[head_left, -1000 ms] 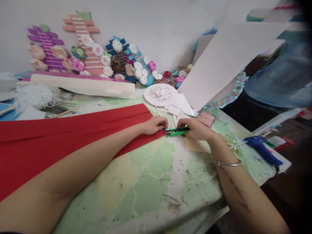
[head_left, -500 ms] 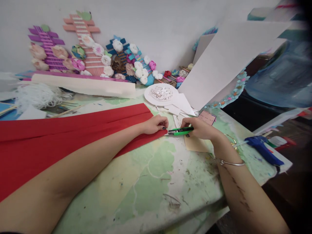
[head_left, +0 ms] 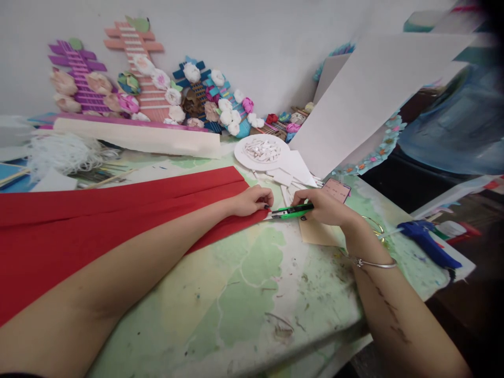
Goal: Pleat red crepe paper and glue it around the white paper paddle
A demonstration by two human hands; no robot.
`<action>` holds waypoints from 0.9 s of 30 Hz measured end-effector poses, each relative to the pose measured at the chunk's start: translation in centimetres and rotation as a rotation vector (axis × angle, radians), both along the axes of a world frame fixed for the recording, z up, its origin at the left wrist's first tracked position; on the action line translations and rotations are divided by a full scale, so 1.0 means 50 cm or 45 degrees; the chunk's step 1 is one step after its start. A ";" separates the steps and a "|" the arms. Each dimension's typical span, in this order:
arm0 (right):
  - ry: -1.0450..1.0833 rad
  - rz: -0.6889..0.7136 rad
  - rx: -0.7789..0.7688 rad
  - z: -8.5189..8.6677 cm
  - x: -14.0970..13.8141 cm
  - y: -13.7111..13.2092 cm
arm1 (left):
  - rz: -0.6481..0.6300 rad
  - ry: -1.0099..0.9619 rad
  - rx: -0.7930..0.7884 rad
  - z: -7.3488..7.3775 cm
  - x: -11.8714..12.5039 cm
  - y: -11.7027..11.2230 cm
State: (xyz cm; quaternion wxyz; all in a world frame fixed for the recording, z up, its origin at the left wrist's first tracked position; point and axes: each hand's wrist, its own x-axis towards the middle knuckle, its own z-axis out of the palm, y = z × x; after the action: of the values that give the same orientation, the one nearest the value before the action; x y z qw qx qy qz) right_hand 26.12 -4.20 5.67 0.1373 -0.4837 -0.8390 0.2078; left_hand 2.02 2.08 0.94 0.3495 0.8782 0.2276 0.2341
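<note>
A long folded sheet of red paper (head_left: 129, 210) stretches from the left edge to the middle of the table. My left hand (head_left: 252, 201) rests on its right end, fingers curled and pinched at the paper's edge. In my right hand (head_left: 326, 206) is a green and black utility knife (head_left: 293, 211), held low and pointing left. Its blade lies at the red paper's right end, close to my left fingertips; whether it is between the layers I cannot tell. A beige piece of paper (head_left: 318, 232) lies beneath my right hand.
Behind stand a white plate (head_left: 240, 152) of small white paper pieces, a phone (head_left: 337, 189) and a leaning white board (head_left: 374, 100). A blue glue gun (head_left: 427, 244) lies at right. Flower-decorated crafts (head_left: 145, 100) line the wall; white string (head_left: 65, 152) is heaped at left.
The knife blade has slid slightly left along the red paper's end. Both hands stay in nearly the same place, and the whole view has shifted a little.
</note>
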 end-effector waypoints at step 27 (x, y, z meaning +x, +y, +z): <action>0.000 0.060 0.011 -0.004 -0.008 0.002 | -0.005 -0.048 -0.058 -0.008 0.000 0.005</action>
State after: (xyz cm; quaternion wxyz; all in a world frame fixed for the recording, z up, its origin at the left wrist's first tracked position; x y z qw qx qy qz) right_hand 25.72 -4.11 5.47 0.1344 -0.4631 -0.8512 0.2074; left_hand 2.03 2.32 0.54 0.3741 0.8659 0.2245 0.2444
